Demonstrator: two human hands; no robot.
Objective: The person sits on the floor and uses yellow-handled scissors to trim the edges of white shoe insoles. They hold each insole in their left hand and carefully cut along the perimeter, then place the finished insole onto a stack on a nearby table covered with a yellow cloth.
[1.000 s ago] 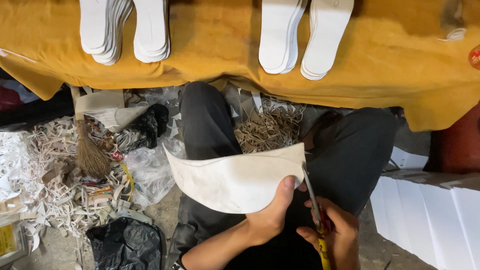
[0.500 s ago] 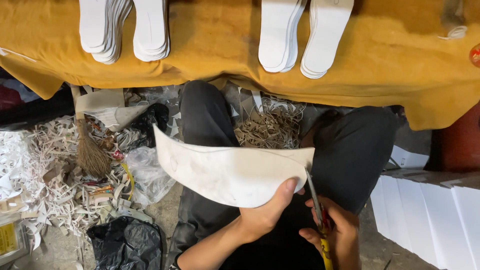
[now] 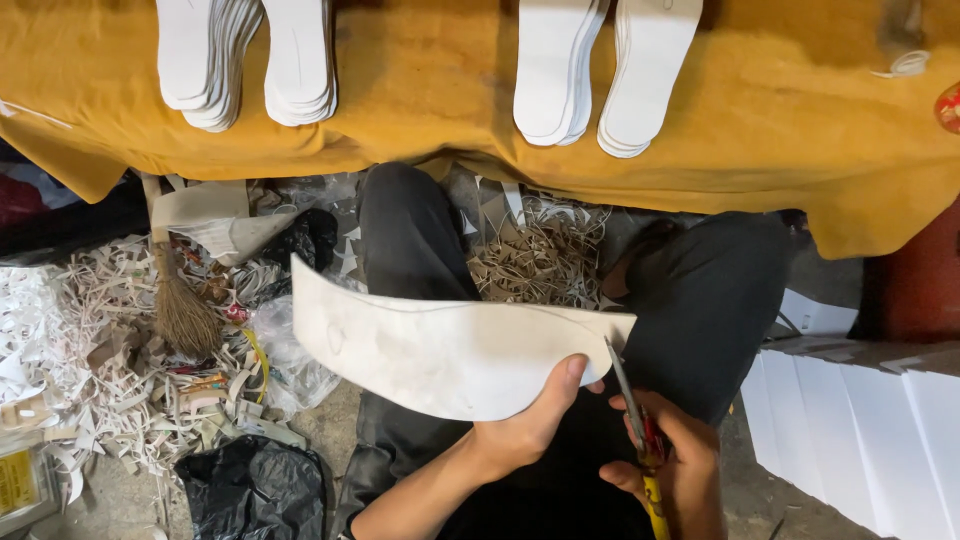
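Above, mustard cloth with white insoles. Left hand pinched on cream sheet, curved, faintly outlined. Right hand closed round scissors at its edge.

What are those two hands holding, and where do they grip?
The left hand grips the white sheet at its lower right edge; the right hand holds scissors by the handles.

Both forearms are bare, no sleeves showing at the lower frame; the left hand and right hand wear no gloves. Dark trousers cover the legs at centre.
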